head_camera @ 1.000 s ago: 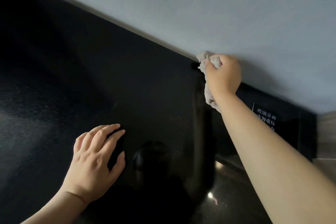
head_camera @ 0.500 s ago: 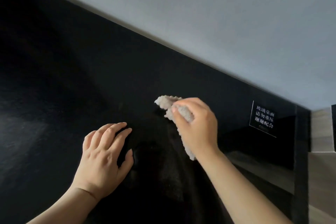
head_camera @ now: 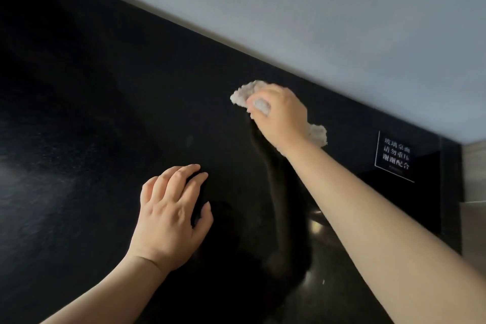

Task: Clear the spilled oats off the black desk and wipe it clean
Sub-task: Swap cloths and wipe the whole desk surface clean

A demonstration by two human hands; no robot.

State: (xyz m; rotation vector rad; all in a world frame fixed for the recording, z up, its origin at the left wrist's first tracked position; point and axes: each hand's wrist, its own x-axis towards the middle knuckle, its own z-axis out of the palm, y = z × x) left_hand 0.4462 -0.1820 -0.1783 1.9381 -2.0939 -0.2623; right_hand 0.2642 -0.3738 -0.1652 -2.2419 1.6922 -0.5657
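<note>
Black bench point(head_camera: 79, 139) with a pale cloth point(head_camera: 244, 93) on it.
The left hand point(head_camera: 171, 216) rests flat mid-bench, fingers loosely spread; the right hand point(head_camera: 278, 118) grips the bunched cloth near the far edge, left of a small sign point(head_camera: 395, 156).

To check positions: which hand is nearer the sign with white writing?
Right. The right hand, holding the cloth, is left of the sign; the left hand rests much farther left.

label point(head_camera: 395, 156) | on black desk point(head_camera: 105, 113), right end | white text: 玻璃桌面 / 请勿重压 / 谢谢配合
</note>
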